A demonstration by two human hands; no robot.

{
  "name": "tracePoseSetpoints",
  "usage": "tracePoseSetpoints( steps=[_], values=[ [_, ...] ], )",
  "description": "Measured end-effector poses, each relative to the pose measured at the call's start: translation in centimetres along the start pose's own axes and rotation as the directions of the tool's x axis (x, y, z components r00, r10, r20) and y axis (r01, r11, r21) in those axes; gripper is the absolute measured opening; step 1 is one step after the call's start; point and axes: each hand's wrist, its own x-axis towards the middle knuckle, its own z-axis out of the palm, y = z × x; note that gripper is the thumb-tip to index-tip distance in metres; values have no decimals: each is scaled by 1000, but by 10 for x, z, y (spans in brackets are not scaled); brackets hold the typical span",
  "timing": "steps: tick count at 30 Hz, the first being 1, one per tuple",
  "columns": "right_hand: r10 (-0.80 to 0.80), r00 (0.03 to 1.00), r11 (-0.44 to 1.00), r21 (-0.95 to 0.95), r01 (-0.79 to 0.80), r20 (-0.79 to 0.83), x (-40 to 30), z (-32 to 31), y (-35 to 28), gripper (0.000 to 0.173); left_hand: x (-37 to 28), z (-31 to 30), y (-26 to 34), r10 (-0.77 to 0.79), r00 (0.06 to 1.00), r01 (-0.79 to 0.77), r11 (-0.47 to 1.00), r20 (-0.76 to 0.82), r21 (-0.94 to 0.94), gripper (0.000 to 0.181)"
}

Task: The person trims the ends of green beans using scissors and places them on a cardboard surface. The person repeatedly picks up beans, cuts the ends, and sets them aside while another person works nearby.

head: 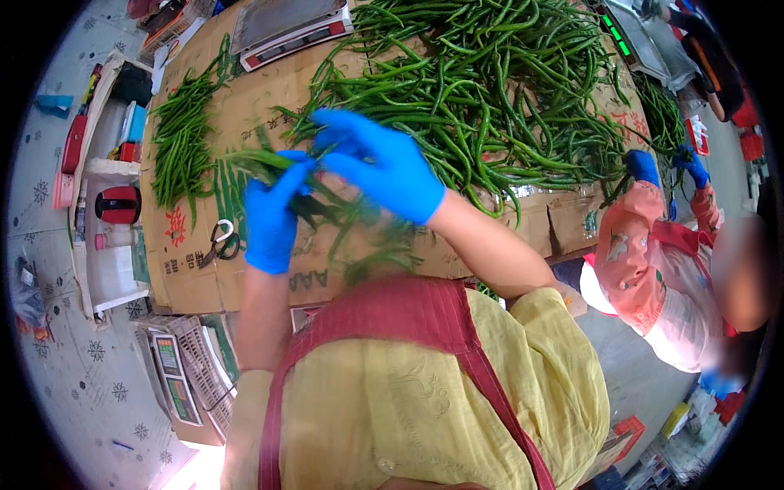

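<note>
Both my hands wear blue gloves above a cardboard-covered table. My left hand grips a small bunch of long green chili peppers, with tips sticking out on both sides of the fingers. Close beside it, my right hand hovers with bent fingers and thumb, at the near edge of a large loose heap of green chili peppers. Motion blur hides whether it holds any. More peppers lie or hang blurred between my hands and my apron.
Left of my hands lies a neat pile of peppers, with black-handled scissors nearer me. A weighing scale stands at the far side. A co-worker's gloved hands handle peppers at right. An open white drawer unit stands leftward.
</note>
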Motion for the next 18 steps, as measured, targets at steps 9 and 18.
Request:
tracePoseSetpoints(
  steps=[9,18],
  values=[
    [541,796,504,-652,-566,-273,-98,-110,91,109,-6,-105,-41,-187,960,63,870,-207,-490,23],
    [504,800,321,-789,-524,-326,-75,-67,99,98,0,-53,-37,-172,983,123,877,-65,-465,23]
  ],
)
